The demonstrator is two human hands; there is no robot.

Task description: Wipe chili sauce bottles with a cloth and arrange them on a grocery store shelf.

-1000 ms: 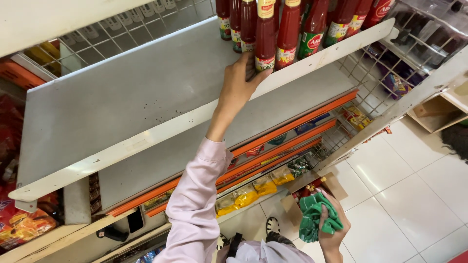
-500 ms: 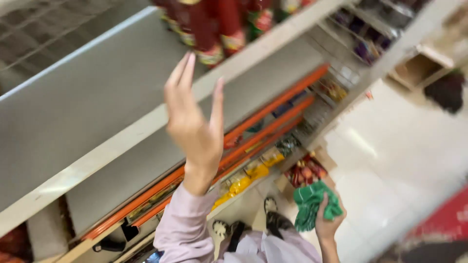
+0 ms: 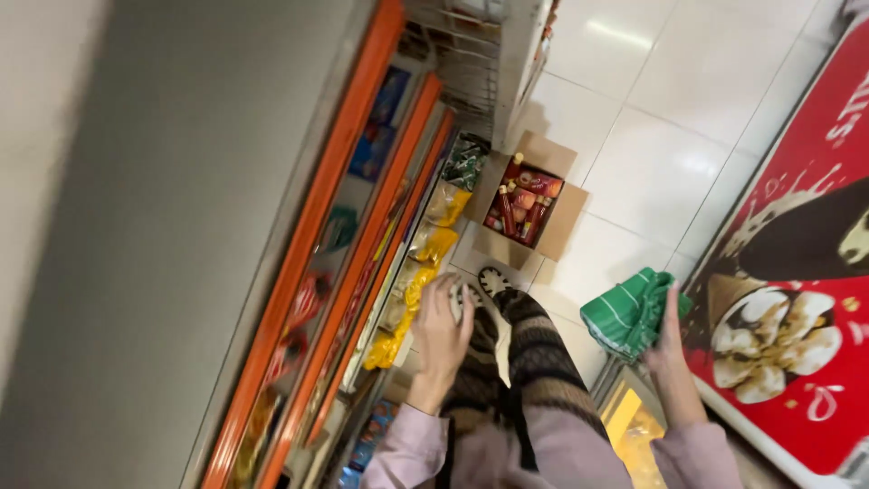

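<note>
Down at the right side of the view, a green striped cloth [image 3: 631, 312] was held in the right hand [image 3: 671, 337], whose fingers were closed on its edge; the cloth hung bunched to the left of that hand, above the white tiled floor [image 3: 652, 172] and beside a red poster [image 3: 797, 272] with a picture of a dessert. The left hand [image 3: 441, 328] was empty and loosely open, fingers half curled, and it hovered in front of the orange-edged shelves [image 3: 362, 235] with yellow packets [image 3: 412, 299]. Beyond this hand, farther along the floor, an open cardboard box [image 3: 529, 201] stood against the foot of the shelving, with red sauce bottles [image 3: 520, 201] lying inside, their long axes pointing roughly away from the person. The box lay nearer to the left hand than to the right one, but well apart from both. Both forearms in pale lilac sleeves [image 3: 407, 453] were lowered, and a patterned trouser leg [image 3: 534, 362] and a shoe [image 3: 493, 281] showed between them.
</note>
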